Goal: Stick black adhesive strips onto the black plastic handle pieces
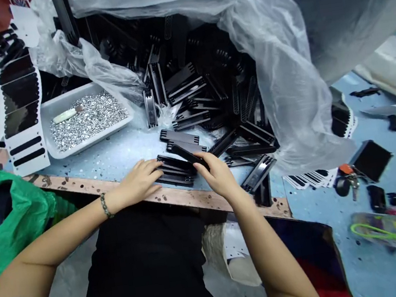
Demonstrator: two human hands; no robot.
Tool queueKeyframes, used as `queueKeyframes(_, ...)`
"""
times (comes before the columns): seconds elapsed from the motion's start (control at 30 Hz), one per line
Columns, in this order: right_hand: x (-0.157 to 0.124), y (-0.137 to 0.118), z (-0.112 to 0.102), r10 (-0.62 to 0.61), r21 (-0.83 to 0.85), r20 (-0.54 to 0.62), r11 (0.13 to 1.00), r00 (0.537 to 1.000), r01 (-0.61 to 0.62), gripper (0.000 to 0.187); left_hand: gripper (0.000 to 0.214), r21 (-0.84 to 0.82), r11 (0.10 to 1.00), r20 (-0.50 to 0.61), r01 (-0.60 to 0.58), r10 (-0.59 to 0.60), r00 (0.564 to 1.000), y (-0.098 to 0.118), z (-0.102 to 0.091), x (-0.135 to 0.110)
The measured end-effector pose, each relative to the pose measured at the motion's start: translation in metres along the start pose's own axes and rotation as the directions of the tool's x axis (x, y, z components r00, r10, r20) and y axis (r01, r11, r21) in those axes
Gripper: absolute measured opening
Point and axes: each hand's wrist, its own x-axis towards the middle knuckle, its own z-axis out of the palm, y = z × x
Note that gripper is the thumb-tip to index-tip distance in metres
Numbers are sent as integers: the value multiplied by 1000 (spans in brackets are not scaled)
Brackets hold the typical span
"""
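My right hand (pixel 216 171) is closed on one end of a long black plastic piece (pixel 184 153), which slants up to the left. Below that piece lies a small stack of similar black pieces (pixel 174 171) at the table's front edge. My left hand (pixel 139 180) rests flat at the stack's left end, its fingers stretched out against it. Just behind are two more flat black pieces (pixel 178 136) with notched ends. A large heap of black pieces (pixel 190 90) spills out of a clear plastic bag (pixel 281 58) at the back.
A white tray (pixel 90 140) of small metal parts, with a pale-handled tool (pixel 64 116) on top, stands at the back left. Beside it is a card of black strips (pixel 22 114). A green bag (pixel 12 219) hangs at left. Keys (pixel 353 185) and a black wallet-like item (pixel 372 160) lie right.
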Motion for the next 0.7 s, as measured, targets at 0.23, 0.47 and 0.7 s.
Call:
queueKeyframes(0.23,-27,-12,33,63,163,-88,986,994,-48,36,22,-88,974,-60,209,-215,975,0,3,-24)
queueKeyframes(0.47,-14,-15,36,98,141,-114,987,989,-81,37,23,-419,833,81,362,-363,928,-22,-17,-35)
queueKeyframes(0.7,-4,-25,43,-77,144,-152,985,985,99,30,53,-435,834,17,341,-371,929,-21,-15,-40)
